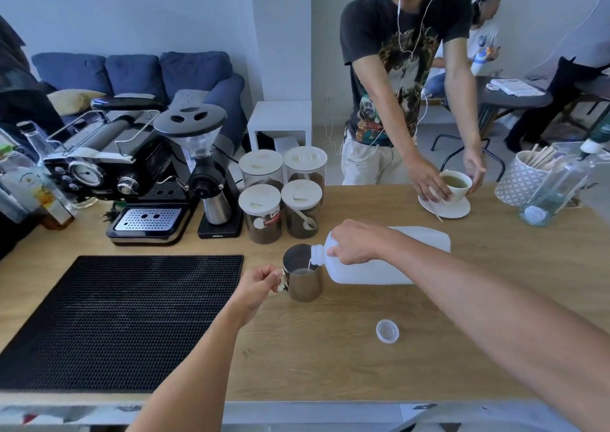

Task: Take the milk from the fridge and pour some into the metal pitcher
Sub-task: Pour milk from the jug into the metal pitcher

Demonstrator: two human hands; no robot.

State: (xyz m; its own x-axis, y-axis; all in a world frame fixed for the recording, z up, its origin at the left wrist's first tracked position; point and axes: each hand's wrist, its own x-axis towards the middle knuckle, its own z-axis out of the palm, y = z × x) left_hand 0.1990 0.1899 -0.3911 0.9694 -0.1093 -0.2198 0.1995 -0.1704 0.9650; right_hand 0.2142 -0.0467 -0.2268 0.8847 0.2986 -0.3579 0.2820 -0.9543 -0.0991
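The right hand's fingers [336,251] are curled round the shoulder of the milk jug [425,240] close behind its neck, and the right hand [358,241] carries it tipped over. The left hand's fingers [275,274] pinch the handle [281,281] of the metal pitcher [305,284], so the left hand [259,284] steadies it upright on the tabletop [330,359].

The jug lies nearly level, its long axis running across the view: open mouth [317,255] to the left, just over the pitcher's rim, base well out to the right. A thin stream of milk [309,264] falls from the mouth into a shallow pool in the pitcher. The pitcher's handle points left, away from the jug.

The jug looks like thin white plastic – probably a wall that gives under a hard squeeze, with a weight that shifts as the milk runs forward. How full it is cannot be told. A hold near the neck seems best for steering the mouth. The pitcher is stiff, smooth steel and likely light while nearly empty, so it could slide or tip – the handle is the sound place to hold it.

The jug's cap [387,331] lies open side up on the tabletop, nearer the person and well apart from both.
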